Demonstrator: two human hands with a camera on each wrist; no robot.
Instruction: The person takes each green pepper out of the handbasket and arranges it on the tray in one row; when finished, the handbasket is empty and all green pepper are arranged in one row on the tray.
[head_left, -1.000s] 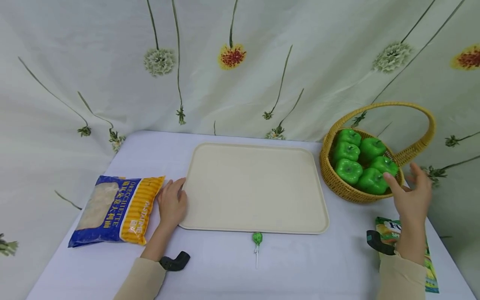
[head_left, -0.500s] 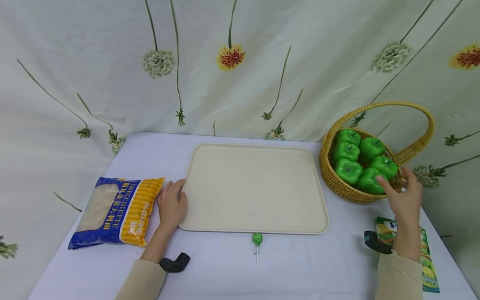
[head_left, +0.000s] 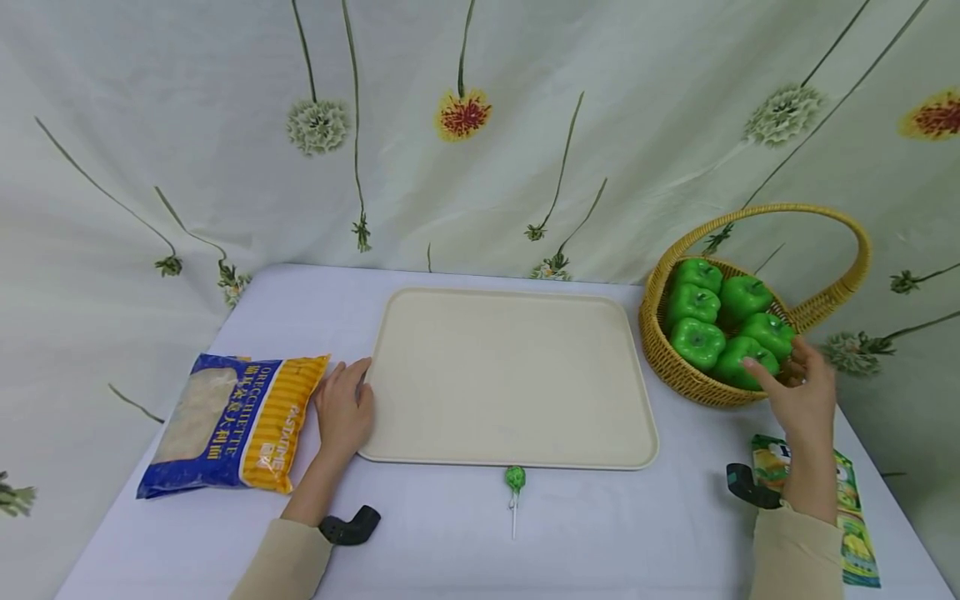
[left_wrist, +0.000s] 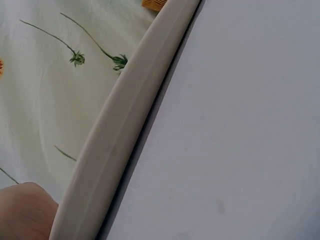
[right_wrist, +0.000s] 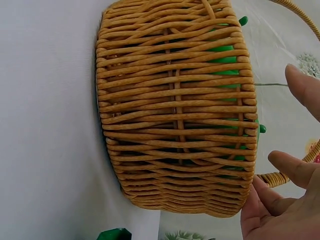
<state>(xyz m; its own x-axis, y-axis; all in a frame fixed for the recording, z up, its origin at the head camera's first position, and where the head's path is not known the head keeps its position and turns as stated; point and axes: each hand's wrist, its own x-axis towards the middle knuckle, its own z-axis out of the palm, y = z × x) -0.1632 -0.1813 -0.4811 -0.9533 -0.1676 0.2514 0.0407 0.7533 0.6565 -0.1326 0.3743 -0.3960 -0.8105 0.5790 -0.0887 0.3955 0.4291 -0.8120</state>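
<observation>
In the head view, my left hand [head_left: 345, 412] rests at the left edge of a cream rectangular tray [head_left: 517, 379], fingertips right at its rim. The left wrist view shows the tray's side [left_wrist: 115, 125] close up, with a bit of the hand at lower left. Over the near right rim of a wicker basket [head_left: 678, 371] reaches my right hand [head_left: 806, 396], thumb and fingers spread apart. Its thumb overlaps the nearest green bell pepper [head_left: 738, 364]. Several such peppers fill the basket. From the right wrist, the woven side [right_wrist: 175, 110] stands beside the spread fingers.
A blue and yellow bag of pasta [head_left: 236, 421] lies left of my left hand. A green lollipop [head_left: 514, 479] lies in front of the tray. Under my right forearm is a green packet [head_left: 855, 533], partly hidden. The basket's tall handle [head_left: 795, 208] arches behind.
My right hand has moved left and slightly inward over the basket rim, its thumb now over the near pepper. The left hand and tray have stayed put.
</observation>
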